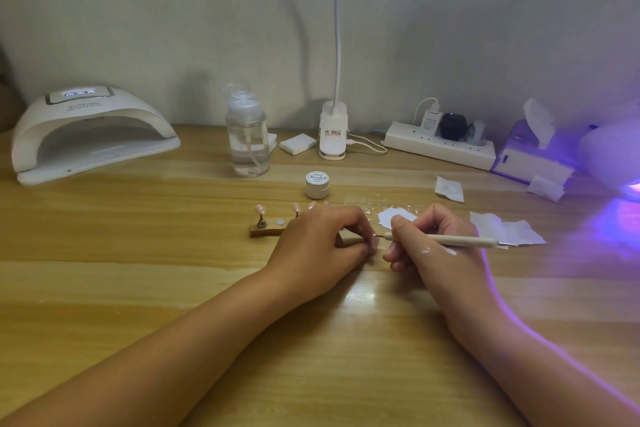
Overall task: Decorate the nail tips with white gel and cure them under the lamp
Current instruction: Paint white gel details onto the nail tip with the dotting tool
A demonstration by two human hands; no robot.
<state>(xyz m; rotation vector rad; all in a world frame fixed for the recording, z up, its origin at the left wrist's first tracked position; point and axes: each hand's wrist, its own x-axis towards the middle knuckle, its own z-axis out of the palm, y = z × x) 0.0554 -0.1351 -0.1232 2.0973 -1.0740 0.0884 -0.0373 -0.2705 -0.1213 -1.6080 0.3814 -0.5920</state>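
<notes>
My left hand point(322, 243) rests on the wooden table and pinches a small stand with a pink nail tip point(375, 240) at its end. My right hand point(426, 246) grips a thin beige dotting pen point(450, 240); its fine point touches that nail tip. A wooden holder point(266, 230) behind my left hand carries more pink nail tips point(259, 209) on metal stands, partly hidden by the hand. A smear of white gel point(398, 217) lies on a clear sheet just behind my hands. The white gel jar point(317, 185) stands shut farther back. The white curing lamp point(91, 133) sits at the far left.
A clear pump bottle point(247, 142), a white sponge block point(298, 144), a clip lamp base point(333, 132), a power strip point(440, 146) and a tissue box point(530, 156) line the back. Wipes point(505, 229) lie at the right, near a purple-glowing lamp point(623, 166).
</notes>
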